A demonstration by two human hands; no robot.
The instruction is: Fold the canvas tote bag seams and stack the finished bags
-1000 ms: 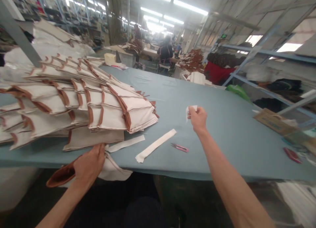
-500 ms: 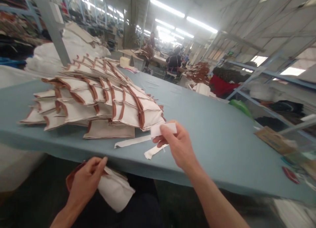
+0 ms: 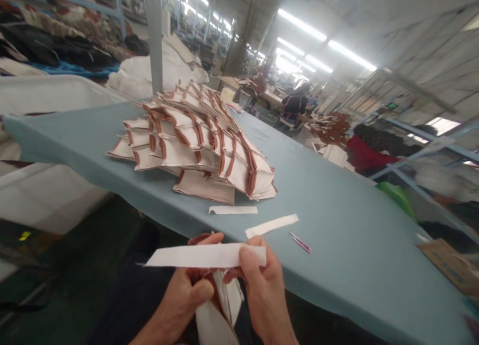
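I judge the white strip (image 3: 198,256) light, pliable, best held near one end, where right fingers (image 3: 247,259) pinch it; left fingers (image 3: 202,291) clasp brown-trimmed fabric (image 3: 211,322).

The strip (image 3: 196,256) is white, narrow and flat, held nearly level by its right end; its left end is slanted. The cloth (image 3: 213,326), off-white with brown edging, hangs folded below, partly hidden.

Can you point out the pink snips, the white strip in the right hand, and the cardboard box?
Pink snips (image 3: 302,244): head view, on the handle.
White strip (image 3: 194,256): head view, on its flat face.
Cardboard box (image 3: 445,265): head view, on its brown side.
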